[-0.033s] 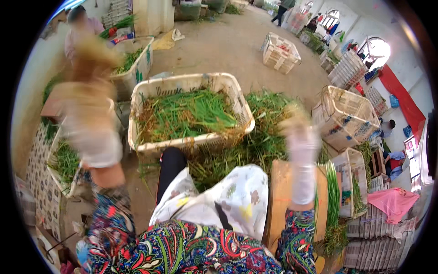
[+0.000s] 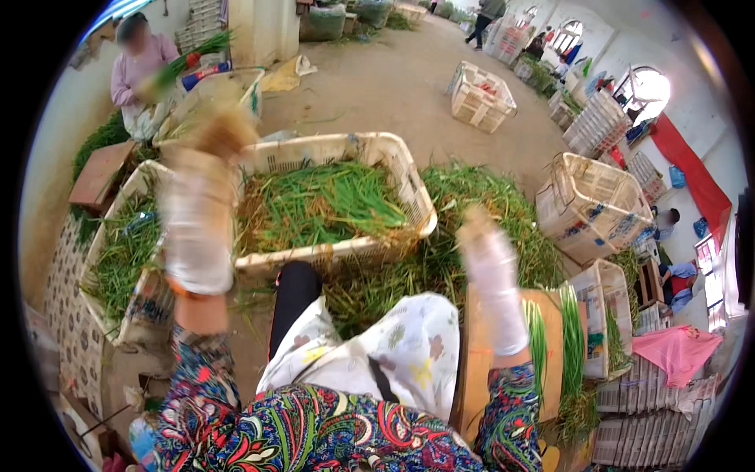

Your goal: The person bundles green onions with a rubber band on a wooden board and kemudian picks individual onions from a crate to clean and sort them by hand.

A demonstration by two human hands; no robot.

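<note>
Both of my hands wear soiled gloves with white cuffs. My left hand (image 2: 211, 149) is smeared by motion over the left rim of a white plastic crate (image 2: 330, 252). Loose green and browning stalks (image 2: 322, 200) fill the crate's bottom. My right hand (image 2: 481, 230), also blurred, hangs over a heap of loose greens (image 2: 503, 212) right of the crate. On neither hand can the fingers be made out. Beside my right forearm, a thin bunch of long green stalks (image 2: 536, 338) lies on a wooden board (image 2: 476, 377). A thicker bunch (image 2: 572, 338) lies at the board's right edge.
Another crate of greens (image 2: 130, 252) stands at the left. Beyond it a person (image 2: 141, 67) in pink holds a green bundle. At the right are a tall white crate (image 2: 598, 208) and a smaller one (image 2: 602, 315). A further crate (image 2: 481, 98) stands on the floor (image 2: 366, 86).
My left hand has swung right, toward the crate. My right hand has moved left and nearer to me. The thin bunch on the board now shows more fully. The person in pink has come into clearer view.
</note>
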